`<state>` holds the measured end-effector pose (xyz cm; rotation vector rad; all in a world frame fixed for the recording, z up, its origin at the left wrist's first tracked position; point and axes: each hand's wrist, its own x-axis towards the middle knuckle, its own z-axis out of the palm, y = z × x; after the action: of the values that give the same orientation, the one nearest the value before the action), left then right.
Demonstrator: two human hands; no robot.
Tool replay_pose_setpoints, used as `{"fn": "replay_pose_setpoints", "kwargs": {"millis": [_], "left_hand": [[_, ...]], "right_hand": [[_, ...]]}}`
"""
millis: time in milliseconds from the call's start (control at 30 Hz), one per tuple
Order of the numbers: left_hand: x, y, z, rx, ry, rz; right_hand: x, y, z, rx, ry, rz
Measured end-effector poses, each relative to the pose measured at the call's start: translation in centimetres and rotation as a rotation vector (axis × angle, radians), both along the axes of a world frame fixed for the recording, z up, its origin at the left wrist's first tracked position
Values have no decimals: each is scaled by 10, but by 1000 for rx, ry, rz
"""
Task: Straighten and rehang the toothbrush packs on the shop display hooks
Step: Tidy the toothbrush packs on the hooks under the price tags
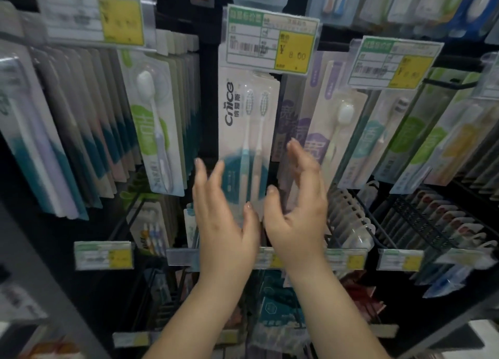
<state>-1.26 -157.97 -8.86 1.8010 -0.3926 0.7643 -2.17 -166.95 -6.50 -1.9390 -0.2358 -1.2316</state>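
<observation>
A white twin toothbrush pack (247,121) with a teal patch at the bottom hangs upright from the centre hook, under a price tag (270,38) reading 8.00. My left hand (221,210) is raised at the pack's lower left edge, fingers spread. Beside the lower right edge, my right hand (297,202) is also spread, with its thumb near the pack's bottom corner. Neither hand grips anything. More packs hang behind this one on the same hook.
Rows of packs hang on both sides: a green-labelled pack (156,132) on the left, purple-labelled packs (318,132) on the right. A bare black hook (445,82) juts out at upper right. Wire racks (356,218) with small items and price strips (104,254) sit below.
</observation>
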Motion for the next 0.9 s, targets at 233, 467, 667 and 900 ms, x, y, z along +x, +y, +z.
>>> {"fn": "replay_pose_setpoints", "kwargs": {"millis": [233, 467, 667, 900], "left_hand": [[1, 9, -9, -59, 138, -129], [-10, -1, -22, 101, -98, -92], [-4, -4, -29, 128, -173, -96], [0, -2, -31, 155, -177, -102]], "right_hand": [[12, 9, -6, 206, 336, 172], [12, 3, -1, 250, 374, 157], [14, -1, 3, 259, 379, 153], [18, -1, 0, 259, 381, 134]]}}
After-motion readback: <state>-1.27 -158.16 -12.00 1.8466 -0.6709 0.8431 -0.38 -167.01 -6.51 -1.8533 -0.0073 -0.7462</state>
